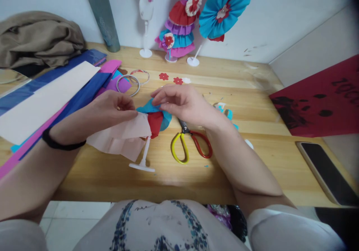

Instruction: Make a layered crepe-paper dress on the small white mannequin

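On a wooden table (252, 161), right of the scissors (184, 148), stands a red sheet (322, 97), its dark lettering unclear. Just left of them, my right hand (182, 101) pinches blue paper (166, 120) on 1 white stand (145, 152); my left hand (112, 109), curled narrow, meets pale paper (131, 129), grip unclear.

Yellow-and-red-handled scissors (184, 126)

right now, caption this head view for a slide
Both hands work blue, red and pale paper on a small white stand
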Demonstrator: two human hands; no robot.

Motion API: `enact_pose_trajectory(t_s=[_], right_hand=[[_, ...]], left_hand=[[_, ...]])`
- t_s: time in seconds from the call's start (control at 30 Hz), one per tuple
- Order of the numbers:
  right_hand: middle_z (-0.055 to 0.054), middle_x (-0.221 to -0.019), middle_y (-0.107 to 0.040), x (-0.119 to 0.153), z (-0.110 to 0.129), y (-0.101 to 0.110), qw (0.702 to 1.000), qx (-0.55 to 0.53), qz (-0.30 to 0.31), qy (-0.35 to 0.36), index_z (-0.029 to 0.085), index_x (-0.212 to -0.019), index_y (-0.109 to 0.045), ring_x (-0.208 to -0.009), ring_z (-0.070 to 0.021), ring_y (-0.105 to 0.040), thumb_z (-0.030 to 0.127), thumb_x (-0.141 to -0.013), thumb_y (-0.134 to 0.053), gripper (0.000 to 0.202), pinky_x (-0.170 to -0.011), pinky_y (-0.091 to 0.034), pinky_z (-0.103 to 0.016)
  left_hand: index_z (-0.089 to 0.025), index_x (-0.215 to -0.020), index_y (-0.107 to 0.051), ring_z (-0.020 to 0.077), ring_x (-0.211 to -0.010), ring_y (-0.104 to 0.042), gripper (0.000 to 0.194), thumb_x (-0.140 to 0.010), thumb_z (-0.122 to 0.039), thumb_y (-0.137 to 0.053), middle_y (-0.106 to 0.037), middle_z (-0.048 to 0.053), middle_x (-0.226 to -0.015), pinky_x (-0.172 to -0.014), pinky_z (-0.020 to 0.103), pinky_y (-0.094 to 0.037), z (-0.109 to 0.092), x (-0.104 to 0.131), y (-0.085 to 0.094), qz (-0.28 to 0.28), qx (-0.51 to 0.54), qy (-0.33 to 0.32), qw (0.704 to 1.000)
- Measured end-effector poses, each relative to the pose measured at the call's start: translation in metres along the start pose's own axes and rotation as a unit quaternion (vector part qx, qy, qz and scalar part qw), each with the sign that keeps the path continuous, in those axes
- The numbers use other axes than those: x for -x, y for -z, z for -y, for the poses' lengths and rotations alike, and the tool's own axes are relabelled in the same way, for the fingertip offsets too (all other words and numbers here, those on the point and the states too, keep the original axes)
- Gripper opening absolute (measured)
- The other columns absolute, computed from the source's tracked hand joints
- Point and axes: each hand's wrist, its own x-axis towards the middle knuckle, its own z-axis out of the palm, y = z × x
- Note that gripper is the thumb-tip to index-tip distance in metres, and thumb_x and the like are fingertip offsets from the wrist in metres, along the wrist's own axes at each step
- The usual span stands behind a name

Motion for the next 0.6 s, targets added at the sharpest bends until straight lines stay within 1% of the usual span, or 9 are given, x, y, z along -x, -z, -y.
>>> enact_pose_trajectory(t_s=[0.07,0.1,0.13,0.23,0.3,0.4,0.47,0.53,0.6], right_hand=[[-0.009,-0.115,-0.071,0.002,0.005,-0.001,0.999,0.013,-0.011,0.029,0.020,-0.087,-0.066,-0.105,-0.0190,-0.067,0.006,-0.082,-0.056,0.018,-0.088,-0.056,-0.032],[-0.009,-0.118,-0.070,0.003,0.007,-0.002,0.999,0.032,-0.017,0.039,0.020,-0.087,-0.066,-0.106,-0.0195,-0.066,0.007,-0.083,-0.057,0.017,-0.087,-0.056,-0.033],[-0.010,-0.116,-0.070,0.004,0.009,-0.002,0.997,0.057,-0.022,0.046,0.020,-0.087,-0.067,-0.104,-0.0201,-0.066,0.009,-0.083,-0.058,0.015,-0.086,-0.055,-0.033],[-0.009,-0.101,-0.068,0.007,0.015,-0.006,0.986,0.151,-0.030,0.056,0.018,-0.091,-0.069,-0.089,-0.0211,-0.064,0.016,-0.083,-0.065,0.009,-0.081,-0.053,-0.037],[-0.008,-0.099,-0.065,0.009,0.017,-0.012,0.978,0.201,-0.027,0.059,0.017,-0.097,-0.071,-0.087,-0.0217,-0.062,0.020,-0.082,-0.069,0.015,-0.080,-0.051,-0.038],[-0.010,-0.115,-0.060,0.009,0.015,-0.025,0.968,0.245,-0.013,0.043,0.021,-0.106,-0.072,-0.093,-0.0234,-0.062,0.020,-0.082,-0.068,0.025,-0.081,-0.050,-0.039],[-0.010,-0.123,-0.058,0.007,0.010,-0.032,0.963,0.267,-0.015,0.031,0.022,-0.105,-0.071,-0.094,-0.0240,-0.062,0.020,-0.083,-0.065,0.023,-0.081,-0.051,-0.040],[-0.011,-0.121,-0.059,0.004,0.005,-0.035,0.962,0.270,-0.017,0.031,0.022,-0.102,-0.071,-0.096,-0.0243,-0.062,0.014,-0.083,-0.061,0.023,-0.082,-0.051,-0.039],[-0.011,-0.117,-0.061,0.001,0.000,-0.036,0.965,0.261,-0.015,0.035,0.021,-0.099,-0.070,-0.098,-0.0240,-0.063,0.007,-0.081,-0.055,0.028,-0.081,-0.051,-0.037]], left_hand=[[-0.017,-0.068,-0.063,0.0116,-0.056,-0.046,0.023,-0.077,-0.037,-0.057,-0.054,0.001,-0.060,-0.050,0.023,-0.033,0.005,-0.001,0.006,0.001,-0.017,-0.003,1.000],[-0.017,-0.067,-0.063,0.0117,-0.056,-0.046,0.023,-0.077,-0.037,-0.057,-0.053,0.000,-0.060,-0.051,0.023,-0.033,0.007,-0.001,0.009,0.001,-0.029,-0.004,1.000],[-0.017,-0.066,-0.062,0.0116,-0.056,-0.045,0.023,-0.077,-0.037,-0.057,-0.052,0.000,-0.059,-0.051,0.023,-0.032,0.009,-0.001,0.012,-0.001,-0.041,-0.004,0.999],[-0.017,-0.065,-0.061,0.0115,-0.054,-0.043,0.022,-0.077,-0.035,-0.056,-0.050,-0.001,-0.057,-0.051,0.024,-0.030,0.008,0.000,0.017,-0.013,-0.081,0.002,0.997],[-0.017,-0.063,-0.060,0.0119,-0.055,-0.044,0.020,-0.076,-0.032,-0.056,-0.050,-0.001,-0.056,-0.053,0.025,-0.031,0.004,0.002,0.019,-0.033,-0.113,0.005,0.993],[-0.017,-0.062,-0.059,0.0127,-0.058,-0.046,0.018,-0.077,-0.027,-0.055,-0.052,-0.001,-0.057,-0.058,0.026,-0.032,-0.003,0.004,0.019,-0.065,-0.171,-0.003,0.983],[-0.017,-0.064,-0.060,0.0131,-0.060,-0.047,0.016,-0.077,-0.023,-0.053,-0.054,-0.001,-0.058,-0.061,0.026,-0.032,-0.006,0.005,0.019,-0.071,-0.202,-0.016,0.977],[-0.017,-0.066,-0.061,0.0136,-0.062,-0.048,0.014,-0.077,-0.022,-0.053,-0.055,-0.001,-0.059,-0.063,0.026,-0.032,-0.007,0.005,0.018,-0.065,-0.226,-0.031,0.972],[-0.018,-0.068,-0.062,0.0142,-0.063,-0.050,0.013,-0.077,-0.022,-0.055,-0.055,-0.001,-0.059,-0.064,0.026,-0.031,-0.007,0.004,0.016,-0.057,-0.243,-0.040,0.968]])
